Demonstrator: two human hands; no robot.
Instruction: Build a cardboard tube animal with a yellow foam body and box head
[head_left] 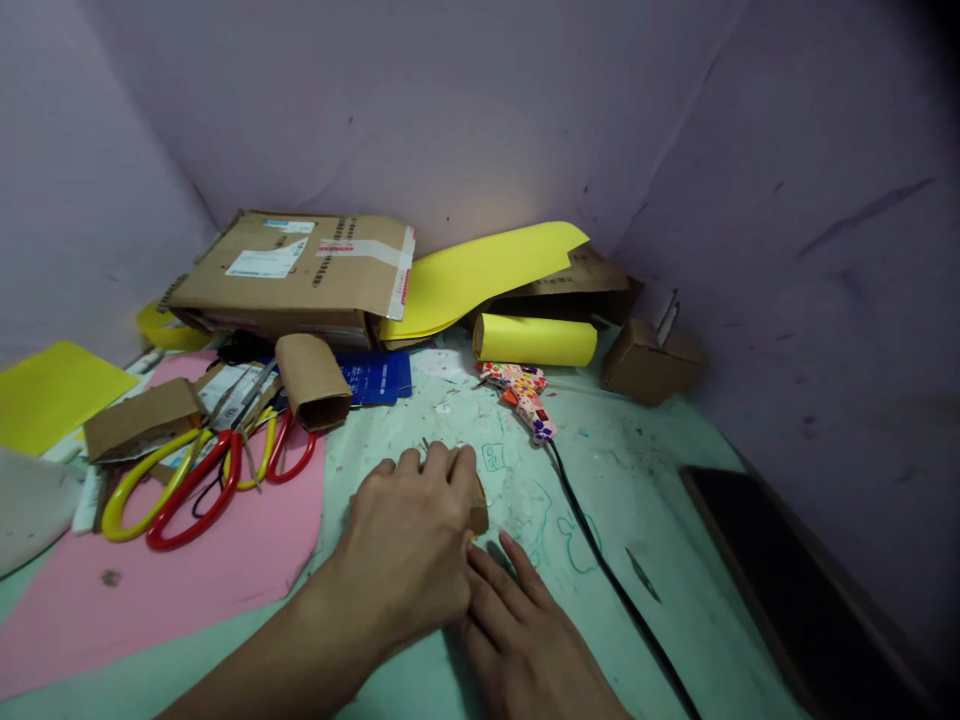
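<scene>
No text reading clearly: white paper labels (pixel 266 262) on brown cardboard box (pixel 289 290), far left, carrying tiny print; flat blue card (pixel 386 378), nearer, showing blurred white lettering.

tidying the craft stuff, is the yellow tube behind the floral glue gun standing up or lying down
Lying down: the yellow tube stretches sideways across the view, with one end facing left.

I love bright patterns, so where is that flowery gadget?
The flowery gadget lies just right of centre in the head view, on the green tabletop, in front of the yellow roll.
</scene>
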